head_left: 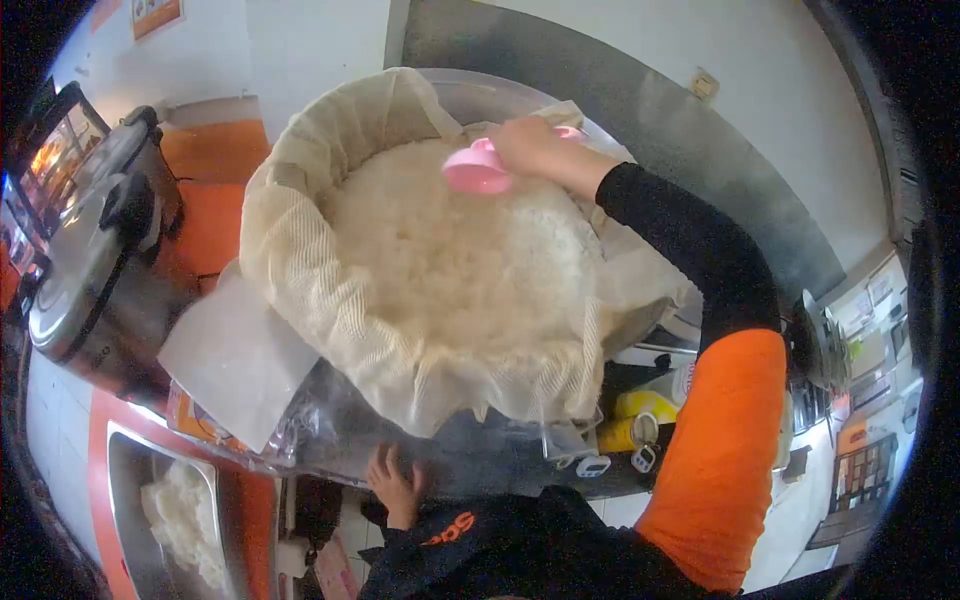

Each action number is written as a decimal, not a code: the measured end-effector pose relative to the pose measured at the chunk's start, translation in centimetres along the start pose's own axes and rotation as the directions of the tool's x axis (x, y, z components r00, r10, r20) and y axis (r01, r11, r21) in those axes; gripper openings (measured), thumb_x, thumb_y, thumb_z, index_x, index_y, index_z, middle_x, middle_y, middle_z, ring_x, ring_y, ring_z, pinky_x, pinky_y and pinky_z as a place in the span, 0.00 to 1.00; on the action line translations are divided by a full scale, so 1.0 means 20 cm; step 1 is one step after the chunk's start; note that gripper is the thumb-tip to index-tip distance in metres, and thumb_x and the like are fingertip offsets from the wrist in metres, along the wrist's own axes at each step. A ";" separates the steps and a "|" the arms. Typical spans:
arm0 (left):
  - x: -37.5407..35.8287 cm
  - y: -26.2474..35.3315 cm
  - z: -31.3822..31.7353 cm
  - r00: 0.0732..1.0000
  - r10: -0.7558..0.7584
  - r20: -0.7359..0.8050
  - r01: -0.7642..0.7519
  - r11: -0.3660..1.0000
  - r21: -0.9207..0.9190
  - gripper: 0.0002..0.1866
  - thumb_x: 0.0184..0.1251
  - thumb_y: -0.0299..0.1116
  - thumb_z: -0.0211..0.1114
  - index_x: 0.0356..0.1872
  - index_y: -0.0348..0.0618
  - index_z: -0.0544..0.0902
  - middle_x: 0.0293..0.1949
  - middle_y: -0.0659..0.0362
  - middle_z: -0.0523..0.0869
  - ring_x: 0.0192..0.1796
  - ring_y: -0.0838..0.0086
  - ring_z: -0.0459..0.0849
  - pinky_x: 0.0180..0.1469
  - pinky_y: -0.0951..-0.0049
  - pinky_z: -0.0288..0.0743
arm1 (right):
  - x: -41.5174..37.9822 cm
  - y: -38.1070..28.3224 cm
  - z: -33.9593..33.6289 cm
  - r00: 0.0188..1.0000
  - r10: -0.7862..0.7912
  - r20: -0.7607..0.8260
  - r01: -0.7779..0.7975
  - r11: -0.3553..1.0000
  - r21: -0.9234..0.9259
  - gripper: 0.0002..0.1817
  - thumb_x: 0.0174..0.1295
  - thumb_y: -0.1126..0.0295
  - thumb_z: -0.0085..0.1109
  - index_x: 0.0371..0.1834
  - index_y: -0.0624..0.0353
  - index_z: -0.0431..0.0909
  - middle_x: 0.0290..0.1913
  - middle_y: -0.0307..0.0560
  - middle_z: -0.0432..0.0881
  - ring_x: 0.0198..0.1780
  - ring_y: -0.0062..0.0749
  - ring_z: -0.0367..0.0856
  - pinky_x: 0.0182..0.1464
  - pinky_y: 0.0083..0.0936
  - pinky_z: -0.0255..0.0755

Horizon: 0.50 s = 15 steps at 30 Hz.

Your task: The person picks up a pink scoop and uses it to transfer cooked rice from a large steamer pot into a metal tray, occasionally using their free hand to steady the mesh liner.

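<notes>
My right hand (532, 148) is wrapped round the handle of a pink scoop (478, 170). The scoop hangs over the far part of a wide, round vessel lined with cream cloth (290, 240). Inside the cloth lies a broad bed of white, steaming grains that look like rice (450, 260); the surface is hazy. The cloth is draped over the rim in folds and hides most of the vessel's wall. My left hand (394, 485) is low, at the near edge of the dark counter, its fingers apart and nothing visible in them.
Left of the vessel stand large metal cookers with black handles (75, 295). A white sheet (240, 350) hangs beside it. Lower left, a metal tray (215, 480) holds a crumpled white cloth-like heap (185, 515). A yellow container (628, 433) and small timers (593, 466) sit at the near right.
</notes>
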<state>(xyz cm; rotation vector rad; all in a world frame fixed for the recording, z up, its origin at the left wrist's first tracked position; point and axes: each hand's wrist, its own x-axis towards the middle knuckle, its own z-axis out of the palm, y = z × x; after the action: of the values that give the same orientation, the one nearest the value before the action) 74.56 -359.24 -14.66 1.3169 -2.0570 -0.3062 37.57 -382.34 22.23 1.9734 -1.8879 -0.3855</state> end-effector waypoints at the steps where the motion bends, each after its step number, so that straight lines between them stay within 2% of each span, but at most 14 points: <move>1: 0.00 0.01 0.00 1.000 -0.018 0.026 0.018 1.000 0.007 0.25 0.51 0.38 0.62 0.52 0.45 0.72 0.54 0.49 0.71 0.56 0.53 0.69 0.55 0.55 0.62 | 0.03 -0.03 0.02 1.000 0.009 0.021 -0.008 0.999 -0.050 0.07 0.54 0.68 0.54 0.32 0.57 0.79 0.29 0.52 0.82 0.34 0.47 0.82 0.33 0.40 0.74; 5: 0.00 0.00 0.02 0.996 -0.060 0.072 0.057 0.997 0.044 0.25 0.48 0.40 0.62 0.50 0.44 0.73 0.52 0.49 0.72 0.54 0.53 0.70 0.55 0.55 0.62 | 0.11 -0.07 0.22 0.997 0.067 0.033 -0.058 0.972 -0.229 0.05 0.47 0.70 0.59 0.23 0.58 0.82 0.26 0.51 0.82 0.31 0.42 0.83 0.31 0.35 0.76; 7: -0.04 -0.04 0.06 0.994 -0.062 0.091 0.055 0.995 0.082 0.26 0.45 0.40 0.64 0.48 0.43 0.73 0.52 0.48 0.72 0.54 0.53 0.70 0.54 0.54 0.61 | 0.13 -0.04 0.29 1.000 -0.015 -0.015 0.011 0.972 -0.235 0.05 0.46 0.70 0.59 0.24 0.58 0.82 0.26 0.51 0.82 0.30 0.41 0.83 0.30 0.33 0.76; 8: -0.06 -0.07 0.09 0.998 -0.012 0.065 0.007 0.996 0.088 0.26 0.45 0.41 0.64 0.47 0.43 0.73 0.51 0.48 0.72 0.54 0.54 0.71 0.54 0.54 0.61 | 0.14 -0.02 0.31 0.998 -0.059 -0.037 0.048 0.969 -0.244 0.05 0.45 0.70 0.59 0.25 0.57 0.82 0.26 0.51 0.82 0.30 0.40 0.83 0.29 0.33 0.76; 11: -0.07 -0.10 0.10 0.996 0.075 0.049 -0.081 0.990 0.113 0.27 0.43 0.43 0.64 0.46 0.41 0.73 0.51 0.48 0.73 0.54 0.54 0.71 0.54 0.53 0.61 | 0.11 -0.03 0.32 0.995 -0.080 0.054 0.086 0.990 -0.116 0.05 0.45 0.69 0.60 0.24 0.58 0.82 0.24 0.50 0.82 0.28 0.39 0.83 0.28 0.31 0.75; 14: -0.07 -0.08 0.08 0.996 0.025 0.082 -0.027 0.999 0.027 0.27 0.43 0.44 0.63 0.45 0.41 0.74 0.50 0.49 0.74 0.54 0.55 0.71 0.54 0.53 0.61 | 0.13 -0.10 0.31 0.983 -0.165 -0.076 0.155 0.981 -0.117 0.06 0.46 0.67 0.60 0.24 0.55 0.81 0.23 0.49 0.81 0.28 0.40 0.83 0.27 0.32 0.75; 15: -0.09 -0.09 0.08 0.996 0.035 0.083 -0.037 0.999 0.025 0.26 0.44 0.45 0.63 0.45 0.41 0.75 0.50 0.50 0.74 0.54 0.55 0.71 0.54 0.53 0.61 | 0.12 -0.15 0.25 0.987 -0.158 0.015 0.158 0.986 -0.047 0.07 0.49 0.65 0.57 0.27 0.53 0.82 0.26 0.48 0.82 0.30 0.41 0.83 0.29 0.34 0.75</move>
<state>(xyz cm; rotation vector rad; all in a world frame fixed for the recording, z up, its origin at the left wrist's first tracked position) 75.26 -358.81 -17.51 1.3008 -2.1581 -0.3229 38.06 -385.01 16.61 2.1000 -1.7175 -0.4827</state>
